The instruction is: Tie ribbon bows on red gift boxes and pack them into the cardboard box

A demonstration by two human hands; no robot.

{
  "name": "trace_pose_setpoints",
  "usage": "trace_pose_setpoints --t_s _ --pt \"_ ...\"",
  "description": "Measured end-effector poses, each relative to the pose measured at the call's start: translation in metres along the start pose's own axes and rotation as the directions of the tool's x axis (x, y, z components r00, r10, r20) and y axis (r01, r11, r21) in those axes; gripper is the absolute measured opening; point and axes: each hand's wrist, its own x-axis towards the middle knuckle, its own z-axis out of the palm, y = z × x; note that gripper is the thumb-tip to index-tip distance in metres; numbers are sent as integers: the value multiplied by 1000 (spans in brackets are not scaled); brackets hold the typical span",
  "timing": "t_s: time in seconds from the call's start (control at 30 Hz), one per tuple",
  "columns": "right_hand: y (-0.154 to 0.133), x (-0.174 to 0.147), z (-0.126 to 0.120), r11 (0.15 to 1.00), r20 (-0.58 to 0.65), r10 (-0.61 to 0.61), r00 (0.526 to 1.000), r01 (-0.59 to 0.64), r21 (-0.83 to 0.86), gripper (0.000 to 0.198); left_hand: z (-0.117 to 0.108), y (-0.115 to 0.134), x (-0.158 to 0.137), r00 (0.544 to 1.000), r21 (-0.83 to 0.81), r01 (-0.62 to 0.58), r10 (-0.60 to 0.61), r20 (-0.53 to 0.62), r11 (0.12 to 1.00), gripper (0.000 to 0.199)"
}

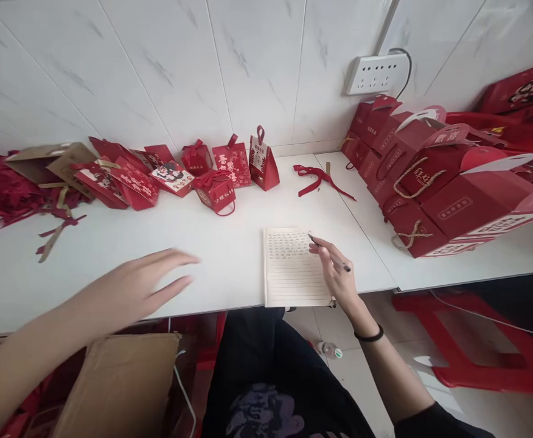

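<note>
An open notebook (296,281) with ruled pages lies at the table's front edge, its upper lines filled with handwriting. My right hand (338,271) is closed round a dark pen (342,264) over the right side of the page. The pen's tip is near the upper right of the writing. To the left of the notebook, my left hand (150,289) is slightly blurred, holding nothing, thumb and fingers apart. It hovers over the white table (230,255), apart from the notebook. Whether it touches the tabletop I cannot tell.
Several small red gift boxes (216,190) stand along the wall. Red ribbons (321,181) lie right of them; a ribbon pile (6,188) is far left. Large red boxes with rope handles (458,201) fill the right side. Below are a cardboard box (120,383) and red stool (490,365).
</note>
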Motion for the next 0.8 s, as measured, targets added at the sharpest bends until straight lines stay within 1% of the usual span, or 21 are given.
trace_pose_setpoints --t_s 0.03,0.07,0.1,0.13,0.17,0.2,0.23,0.27,0.33,0.37,0.43,0.53,0.6,0.67,0.8 --pt "-3 3 0 999 -38 12 999 -11 39 36 19 16 28 975 88 -155 139 173 984 24" --pt "-6 5 0 997 -70 19 997 -14 71 36 41 30 57 932 120 -268 226 283 956 19" --pt "-9 8 1 994 -96 27 995 -17 104 34 64 42 87 894 136 -365 306 326 921 15" --pt "-12 10 2 990 -114 44 992 -28 140 31 88 51 114 858 147 -450 381 344 881 14" --pt "-14 11 4 983 -128 71 989 -48 176 28 110 58 137 835 150 -511 448 321 846 13" --pt "-16 12 7 975 -139 108 984 -77 208 25 131 63 155 826 150 -543 493 272 826 13" --pt "-17 12 10 965 -144 150 978 -113 237 24 149 65 168 830 145 -545 508 229 826 14" --pt "-17 12 13 952 -139 192 971 -150 267 24 164 65 176 837 133 -542 520 169 830 15" --pt "-14 12 20 925 -92 256 962 -216 314 21 186 60 181 850 98 -526 522 69 845 13" --pt "-11 13 23 914 -64 282 957 -248 322 18 193 57 180 850 85 -526 524 42 846 13" --pt "-4 13 28 908 -8 324 946 -308 284 14 201 50 176 848 76 -529 528 41 845 13" --pt "4 15 29 902 27 398 917 -397 172 20 202 45 173 858 76 -512 505 90 856 13" --pt "4 17 29 886 40 441 896 -442 140 23 200 45 174 872 69 -487 480 97 871 11" --pt "2 18 28 891 33 440 898 -440 111 26 199 46 175 881 65 -469 462 100 881 11" --pt "-4 20 27 947 24 320 947 -319 -23 39 200 47 176 889 61 -455 449 93 888 13"
